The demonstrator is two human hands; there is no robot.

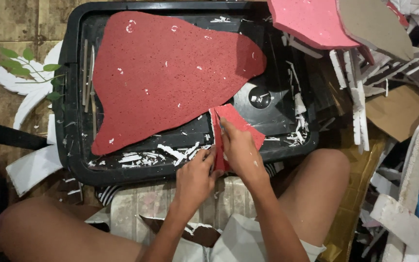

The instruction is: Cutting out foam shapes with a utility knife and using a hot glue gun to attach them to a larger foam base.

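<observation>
- Left hand (196,175) pinches the near edge of a small red foam piece (237,127).
- Right hand (241,151), fingers pressed together, lies on it.
- Large red foam sheet (166,73) covers the black tray (73,145) beyond.

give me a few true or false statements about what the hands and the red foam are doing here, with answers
1. Both hands grip a small red foam piece. True: left hand and right hand meet on it.
2. The large red foam sheet lies on a black tray. True.
3. The tray holds no scraps. False: white foam scraps litter it.
4. The large sheet is blue. False: it is red.
5. A leafy green sprig lies right of the tray. False: it lies to the left.
</observation>
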